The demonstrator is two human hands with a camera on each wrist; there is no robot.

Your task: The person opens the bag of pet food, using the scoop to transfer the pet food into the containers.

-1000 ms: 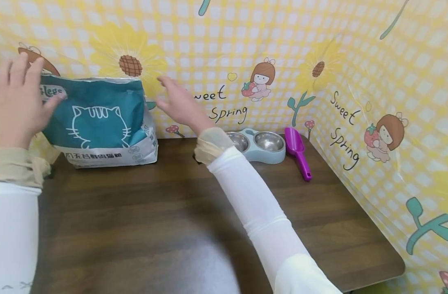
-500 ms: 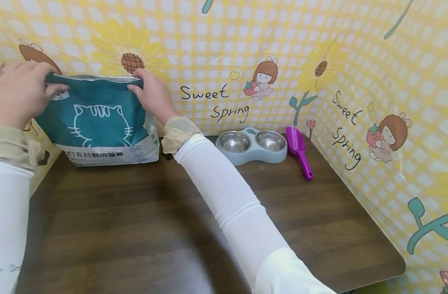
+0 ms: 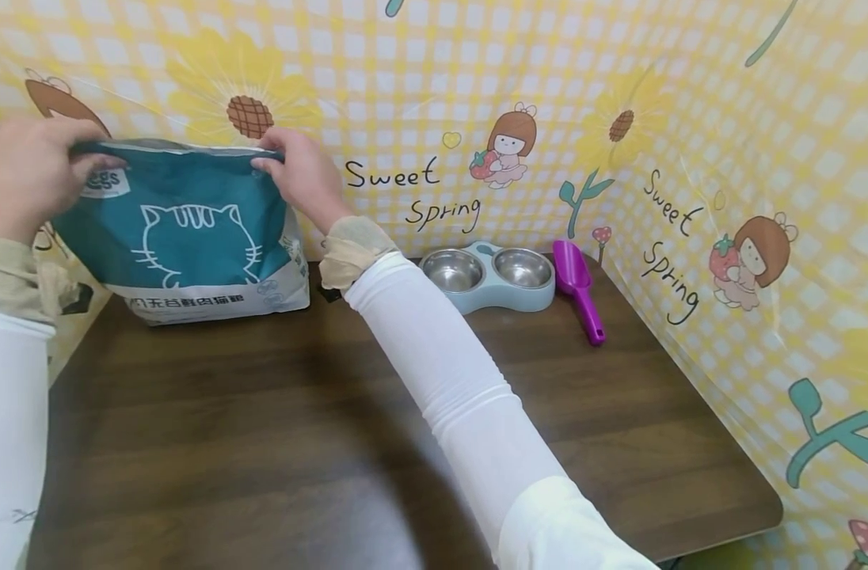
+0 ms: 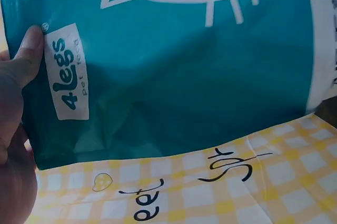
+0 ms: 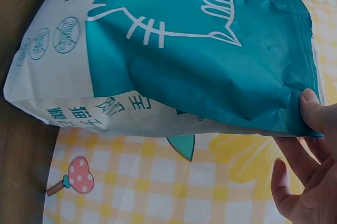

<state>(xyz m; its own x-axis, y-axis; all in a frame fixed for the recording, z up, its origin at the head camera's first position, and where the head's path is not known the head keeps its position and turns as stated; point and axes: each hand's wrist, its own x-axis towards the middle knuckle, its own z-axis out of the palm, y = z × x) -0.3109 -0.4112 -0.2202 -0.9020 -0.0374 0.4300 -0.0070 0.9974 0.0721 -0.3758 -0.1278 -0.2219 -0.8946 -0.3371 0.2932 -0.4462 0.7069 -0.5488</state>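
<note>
A teal and white pet food bag (image 3: pixel 192 237) with a cat outline stands upright at the back left of the table. My left hand (image 3: pixel 31 174) pinches its top edge at the left corner, the thumb in front beside the "4Legs" label (image 4: pixel 68 71). At the opposite top corner, my right hand (image 3: pixel 306 174) pinches the edge between thumb and fingers. The right wrist view shows that thumb (image 5: pixel 311 109) pressed on the teal front, with the other fingers behind and below. The bag's top edge is stretched between both hands.
Right of the bag stands a light blue double feeding bowl (image 3: pixel 508 299) with two steel dishes. A purple scoop (image 3: pixel 580 289) lies beside it. Patterned yellow checked cloth (image 3: pixel 405 95) hangs behind and to the right of the brown wooden table (image 3: pixel 263 443).
Both hands have come in to the bag's top corners and taken hold of them. The top edge now looks pulled wider, and the left corner has moved outward.
</note>
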